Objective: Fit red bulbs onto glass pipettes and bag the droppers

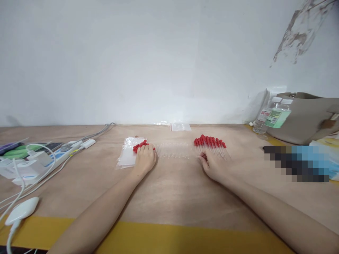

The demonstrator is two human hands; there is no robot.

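My left hand (145, 157) is closed, its fingers curled down over a small heap of red rubber bulbs (140, 145) on clear plastic bags (127, 156). A bit of red shows at its fingertips. Between my hands, thin clear tubes (172, 150) lie side by side in a row. On the right, several droppers (210, 141) with red bulbs are fanned out, bulbs toward the wall. My right hand (210, 164) rests at their near ends, thumb and fingers pinched together; whatever is between them is hidden.
A small zip bag (180, 127) lies by the wall. At left are a power strip (63, 151), white chargers (29, 167) and cables. Two bottles (277, 114) and a grey-beige bag (307, 120) stand at right. A yellow strip (159, 234) runs along the table's front edge.
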